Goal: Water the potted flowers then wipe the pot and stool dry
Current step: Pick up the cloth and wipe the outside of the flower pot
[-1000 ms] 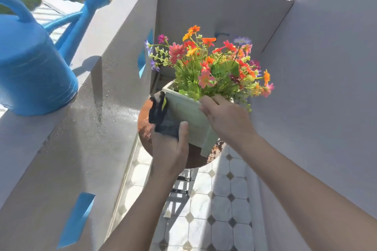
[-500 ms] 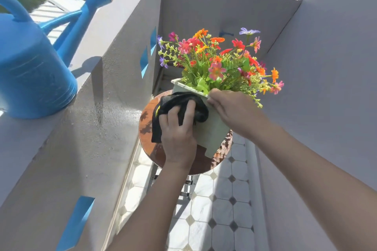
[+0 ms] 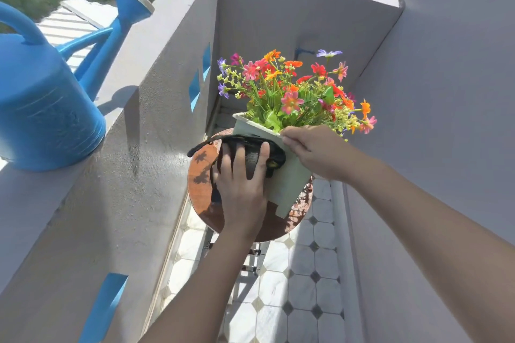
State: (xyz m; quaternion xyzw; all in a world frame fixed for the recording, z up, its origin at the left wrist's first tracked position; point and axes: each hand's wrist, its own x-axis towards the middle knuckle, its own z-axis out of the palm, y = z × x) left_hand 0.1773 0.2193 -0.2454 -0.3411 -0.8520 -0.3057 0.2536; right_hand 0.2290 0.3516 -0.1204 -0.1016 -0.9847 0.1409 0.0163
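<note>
A pale square pot [image 3: 287,181] full of red, orange, pink and purple flowers [image 3: 289,89] stands on a round brown stool [image 3: 203,189]. My left hand [image 3: 242,184] presses a black cloth [image 3: 250,147] flat against the pot's left side, fingers spread over it. My right hand [image 3: 315,150] grips the pot's near rim and holds it steady. The pot leans slightly to the right.
A blue watering can [image 3: 47,108] rests on the top of the grey balcony wall [image 3: 133,175] at the left. Grey walls close in at the back and right. White tiled floor [image 3: 301,287] lies below the stool, whose metal legs show beneath the seat.
My left hand with the cloth has moved from the pot's lower left corner up its side toward the rim. The pot has come down from its lifted, tilted position to rest on the stool.
</note>
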